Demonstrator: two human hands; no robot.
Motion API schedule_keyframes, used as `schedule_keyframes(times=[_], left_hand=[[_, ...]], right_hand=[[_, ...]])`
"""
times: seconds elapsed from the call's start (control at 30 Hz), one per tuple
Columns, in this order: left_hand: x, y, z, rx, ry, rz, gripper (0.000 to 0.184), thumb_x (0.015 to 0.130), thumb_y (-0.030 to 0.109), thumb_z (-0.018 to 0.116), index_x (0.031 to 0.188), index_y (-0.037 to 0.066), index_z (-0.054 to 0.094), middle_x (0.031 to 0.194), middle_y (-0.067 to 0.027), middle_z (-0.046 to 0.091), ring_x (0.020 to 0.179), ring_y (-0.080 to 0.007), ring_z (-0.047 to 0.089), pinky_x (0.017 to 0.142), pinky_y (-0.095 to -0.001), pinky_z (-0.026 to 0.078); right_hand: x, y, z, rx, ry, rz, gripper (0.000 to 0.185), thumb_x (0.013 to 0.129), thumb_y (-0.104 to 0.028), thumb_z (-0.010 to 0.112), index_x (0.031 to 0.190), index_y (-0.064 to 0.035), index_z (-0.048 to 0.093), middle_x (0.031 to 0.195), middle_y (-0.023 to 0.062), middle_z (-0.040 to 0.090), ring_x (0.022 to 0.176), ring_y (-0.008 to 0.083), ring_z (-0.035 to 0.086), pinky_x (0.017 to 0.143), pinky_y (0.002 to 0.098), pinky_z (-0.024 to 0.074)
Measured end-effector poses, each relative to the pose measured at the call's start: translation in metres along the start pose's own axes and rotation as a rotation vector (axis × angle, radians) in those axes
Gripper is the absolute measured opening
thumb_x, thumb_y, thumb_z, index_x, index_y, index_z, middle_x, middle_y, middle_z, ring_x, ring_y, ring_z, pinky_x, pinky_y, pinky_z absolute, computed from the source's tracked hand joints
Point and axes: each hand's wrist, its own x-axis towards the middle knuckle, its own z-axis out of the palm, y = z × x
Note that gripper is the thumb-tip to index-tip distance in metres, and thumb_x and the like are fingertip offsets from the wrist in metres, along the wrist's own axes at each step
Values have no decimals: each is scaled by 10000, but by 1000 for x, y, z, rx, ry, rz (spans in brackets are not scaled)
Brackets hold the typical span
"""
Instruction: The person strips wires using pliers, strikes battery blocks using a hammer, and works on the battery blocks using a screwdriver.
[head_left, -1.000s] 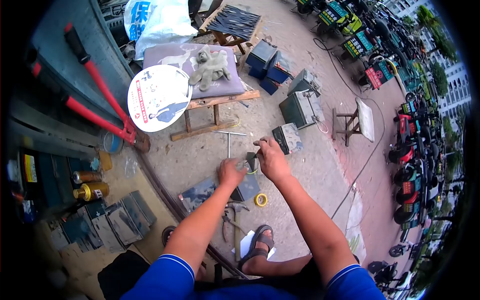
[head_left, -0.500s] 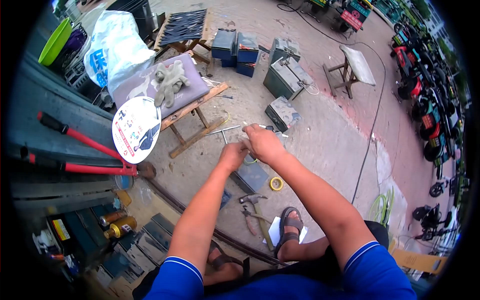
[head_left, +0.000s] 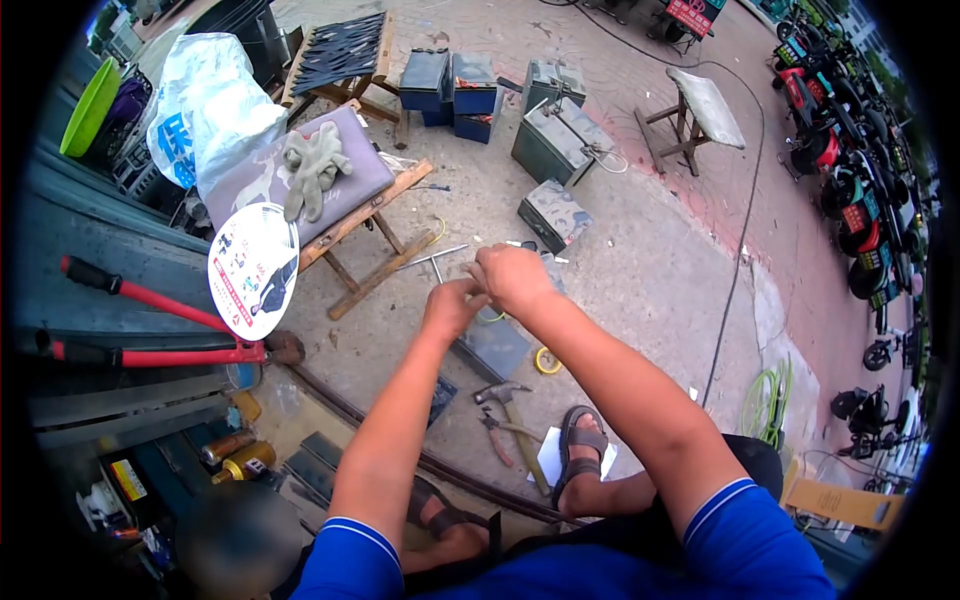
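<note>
My right hand (head_left: 513, 280) is closed, its fingers curled together in front of me. Just to its left, my left hand (head_left: 455, 306) is closed in a pinch, its fingertips close to the right hand. Whatever they hold is hidden. Beneath them a grey box-shaped battery (head_left: 495, 352) stands on the ground, with a bit of yellow-green wire at its top. A T-handled metal tool (head_left: 434, 257) shows just beyond my left hand. Near the battery lie a roll of yellow tape (head_left: 547, 361), a hammer (head_left: 520, 425) and pliers (head_left: 496, 438).
Several batteries (head_left: 562, 140) stand ahead. A wooden stool with a purple cushion (head_left: 355, 165) carries gloves (head_left: 317, 168) and a round fan (head_left: 253, 272). Red-handled bolt cutters (head_left: 170, 305) are at left. A blurred round shape (head_left: 240, 540) covers the lower left. Parked scooters (head_left: 850, 190) line the right.
The view has shifted slightly, so most things sit a little further left. My hands stay close together, with the left fingers slightly straighter. A blurred round shape has come in at lower left.
</note>
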Motion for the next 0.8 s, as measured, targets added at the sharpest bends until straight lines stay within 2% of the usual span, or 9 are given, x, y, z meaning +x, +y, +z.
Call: schedule_keyframes(times=[0.1, 0.17, 0.2, 0.27, 0.37, 0.47, 0.6, 0.67, 0.8], left_hand=[[0, -14, 5, -87, -49, -23, 231, 862, 201, 710, 1048, 73, 757, 935, -191, 732, 905, -371, 709, 809, -424, 555], [1, -12, -1, -14, -55, -95, 249, 858, 207, 722, 1066, 72, 753, 940, -185, 737, 930, -366, 713, 824, -420, 555], [0, -9, -4, -14, -53, -96, 249, 858, 207, 722, 1066, 72, 753, 940, -185, 737, 930, -366, 713, 824, -420, 555], [-1, -1, -7, 35, -24, -51, 256, 872, 227, 714, 1067, 66, 751, 942, -189, 734, 930, -369, 712, 820, -422, 553], [2, -26, 19, -164, 167, 166, 268, 864, 254, 723, 1058, 72, 754, 945, -195, 731, 918, -386, 704, 810, -426, 553], [3, -16, 3, -46, -117, -106, 284, 854, 270, 742, 1063, 78, 757, 959, -201, 729, 928, -384, 706, 825, -426, 555], [1, 5, -6, -22, -92, -206, 291, 855, 265, 743, 1079, 82, 754, 981, -219, 722, 952, -396, 699, 851, -431, 551], [3, -13, 9, 10, 1, -59, 297, 860, 270, 735, 1083, 75, 747, 998, -220, 720, 962, -400, 695, 864, -438, 547], [-5, -25, 15, -46, -70, -133, 259, 874, 234, 706, 1087, 92, 744, 1004, -219, 718, 970, -408, 689, 862, -444, 546]], right_hand=[[0, 6, 7, -34, 28, -14, 176, 924, -186, 614, 1021, -45, 658, 998, 200, 649, 909, 410, 678, 768, 481, 548], [1, 11, 16, 161, 420, -328, 187, 921, -221, 639, 996, -56, 683, 965, 190, 668, 863, 409, 684, 751, 491, 549], [1, 12, 19, 162, 419, -330, 187, 921, -221, 639, 996, -56, 683, 965, 190, 668, 863, 409, 684, 751, 491, 549], [-3, 5, 9, 89, 135, 18, 195, 897, -174, 654, 1040, -43, 671, 987, 181, 663, 881, 403, 680, 773, 485, 548], [3, 4, 2, 6, -29, 5, 240, 889, -161, 659, 1095, -37, 659, 1052, 189, 656, 925, 396, 678, 795, 481, 545], [-1, 7, 7, 48, 251, -332, 227, 906, -199, 645, 1072, -45, 666, 1093, 196, 665, 947, 394, 681, 790, 480, 547], [-1, -8, 1, 83, 114, -17, 198, 903, -173, 630, 1051, -48, 673, 1100, 198, 661, 959, 394, 679, 792, 481, 549], [2, -8, 1, 3, 0, 64, 192, 880, -135, 638, 1046, -45, 669, 1068, 195, 650, 954, 397, 674, 806, 471, 547], [-7, -1, 6, 24, 164, -121, 195, 857, -122, 654, 1033, -40, 670, 1002, 184, 651, 938, 394, 674, 805, 467, 547]])
